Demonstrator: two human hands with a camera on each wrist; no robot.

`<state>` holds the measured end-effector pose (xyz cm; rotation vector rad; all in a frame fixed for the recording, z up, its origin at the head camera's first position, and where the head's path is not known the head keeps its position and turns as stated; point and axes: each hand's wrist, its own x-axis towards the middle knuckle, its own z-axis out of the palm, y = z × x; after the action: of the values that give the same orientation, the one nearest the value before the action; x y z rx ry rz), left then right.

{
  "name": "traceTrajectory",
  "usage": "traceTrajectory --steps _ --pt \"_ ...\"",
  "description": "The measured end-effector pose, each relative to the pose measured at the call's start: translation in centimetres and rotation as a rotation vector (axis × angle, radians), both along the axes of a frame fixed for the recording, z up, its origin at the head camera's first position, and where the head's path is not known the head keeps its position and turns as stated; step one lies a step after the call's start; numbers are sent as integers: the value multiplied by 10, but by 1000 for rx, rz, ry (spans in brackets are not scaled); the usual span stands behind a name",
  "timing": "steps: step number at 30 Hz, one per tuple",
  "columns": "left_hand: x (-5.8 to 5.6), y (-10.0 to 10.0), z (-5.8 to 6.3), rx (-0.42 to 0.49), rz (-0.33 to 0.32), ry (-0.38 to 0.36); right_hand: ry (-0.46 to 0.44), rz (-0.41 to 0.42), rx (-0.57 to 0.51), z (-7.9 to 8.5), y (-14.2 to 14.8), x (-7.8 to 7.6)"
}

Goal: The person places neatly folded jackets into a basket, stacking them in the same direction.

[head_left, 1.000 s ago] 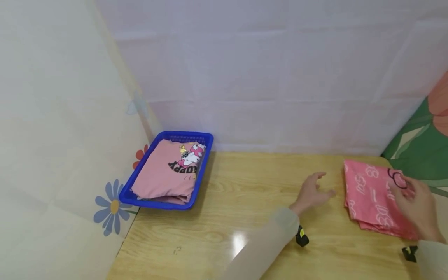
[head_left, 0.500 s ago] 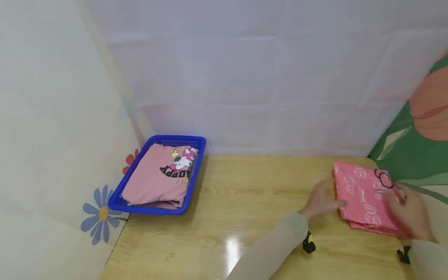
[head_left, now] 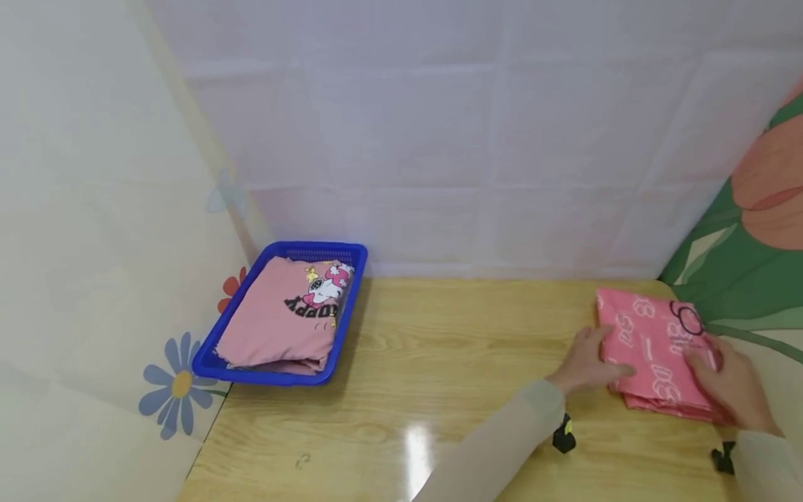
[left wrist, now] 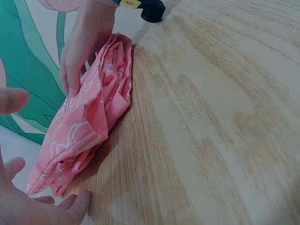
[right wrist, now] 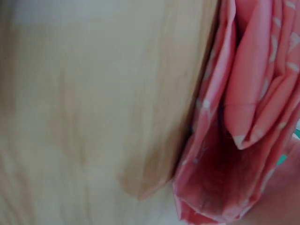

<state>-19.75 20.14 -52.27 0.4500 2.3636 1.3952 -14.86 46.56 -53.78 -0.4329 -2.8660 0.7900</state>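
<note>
We see the folded pink cloth lying by the desk's right edge, toward its far right corner. Our left hand has its fingers loosely spread at the cloth's left side; our right hand touches the right side, though we cannot tell whether those fingers grasp it. At the far left corner, a blue basket holds a folded pink garment.

On a brown rectangular wood-grain table, we place at left a blue rectangular plastic basket; in it lies a pink folded cloth garment. At far right, well apart, we locate a pink folded printed cloth, between the left hand and the right hand. Behind the table, we note a pale creased sheet.
</note>
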Motion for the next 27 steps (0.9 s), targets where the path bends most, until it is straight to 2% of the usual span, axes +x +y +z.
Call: traceTrajectory --steps 5,12,23,27 --pt "-2 6 3 -5 -18 3 -50 5 -19 0 6 -1" --pt "-3 17 0 -22 -31 7 -39 75 -78 -3 12 0" --pt "-4 18 -7 19 1 -34 -51 61 -127 2 4 -2" --pt "-1 17 -6 60 30 -87 -33 74 -118 2 7 1"
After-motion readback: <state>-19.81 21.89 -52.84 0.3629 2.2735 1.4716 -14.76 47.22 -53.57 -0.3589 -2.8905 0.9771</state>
